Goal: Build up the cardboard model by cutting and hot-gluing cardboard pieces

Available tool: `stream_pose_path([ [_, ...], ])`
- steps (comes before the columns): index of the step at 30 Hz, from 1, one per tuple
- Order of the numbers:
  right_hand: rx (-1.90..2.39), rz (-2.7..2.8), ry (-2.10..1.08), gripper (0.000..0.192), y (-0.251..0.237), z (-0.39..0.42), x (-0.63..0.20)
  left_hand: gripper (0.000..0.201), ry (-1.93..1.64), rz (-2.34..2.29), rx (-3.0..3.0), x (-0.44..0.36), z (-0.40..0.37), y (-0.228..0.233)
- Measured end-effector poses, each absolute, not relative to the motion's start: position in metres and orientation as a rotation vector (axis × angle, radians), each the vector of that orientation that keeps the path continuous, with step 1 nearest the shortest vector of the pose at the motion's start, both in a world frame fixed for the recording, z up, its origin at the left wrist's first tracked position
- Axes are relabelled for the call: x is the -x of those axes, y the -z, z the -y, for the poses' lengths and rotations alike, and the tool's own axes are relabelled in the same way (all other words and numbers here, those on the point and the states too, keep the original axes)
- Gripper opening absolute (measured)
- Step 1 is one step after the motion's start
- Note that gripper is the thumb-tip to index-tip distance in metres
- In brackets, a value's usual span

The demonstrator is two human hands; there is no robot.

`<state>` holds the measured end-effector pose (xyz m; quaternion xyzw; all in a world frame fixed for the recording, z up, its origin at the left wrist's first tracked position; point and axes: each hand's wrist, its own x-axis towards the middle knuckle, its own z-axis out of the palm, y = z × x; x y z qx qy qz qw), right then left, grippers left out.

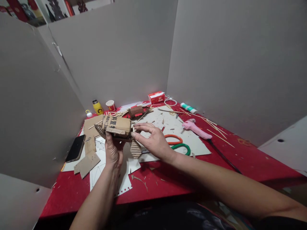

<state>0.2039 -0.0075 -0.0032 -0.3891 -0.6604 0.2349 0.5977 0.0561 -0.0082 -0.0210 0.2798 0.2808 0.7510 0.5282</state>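
A small boat-shaped model of corrugated cardboard [122,124], with a curved roof printed with dark characters, is held above the table. My left hand [113,153] is closed around its underside, the thumb pressed to the near side. At the model's right end, my right hand [154,140] pinches a small pale piece [133,129] between thumb and forefinger, touching or very close to the model. Just below hangs or lies a ridged cardboard piece [136,149]; which of the two I cannot tell. Scissors [181,148] with orange and green handles lie beneath my right hand.
A pink glue gun [198,130] with a black cord lies at right, near thin wooden sticks [213,124]. Further back are a brown model [136,111], a paper cup [110,105], a yellow bottle [97,107] and a red tissue box [156,97]. A phone [75,148] lies left. Grey panels enclose the table.
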Motion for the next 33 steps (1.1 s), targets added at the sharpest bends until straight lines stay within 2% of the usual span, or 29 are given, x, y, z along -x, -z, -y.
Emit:
stream_pose_path([
  [7,0.884,1.373,-0.509,0.023,-0.01,0.001,-0.228,0.045,-1.753,-0.571,-0.549,-0.048,0.001,0.023],
  [13,0.91,1.327,-0.529,0.027,-0.011,-0.015,-0.25,0.054,-1.655,-0.492,-0.438,-0.052,0.006,0.01],
  [20,0.917,1.367,-0.697,0.049,0.017,-0.013,-0.242,0.054,-1.562,-0.651,-0.327,-0.046,0.003,0.01],
  [27,0.862,1.383,-0.914,0.033,0.021,0.001,-0.232,0.057,-1.495,-0.698,-0.305,-0.026,-0.003,0.036],
  [33,0.803,1.349,-1.017,0.028,0.022,0.006,-0.228,0.059,-1.353,-0.677,-0.375,-0.031,0.012,0.027],
])
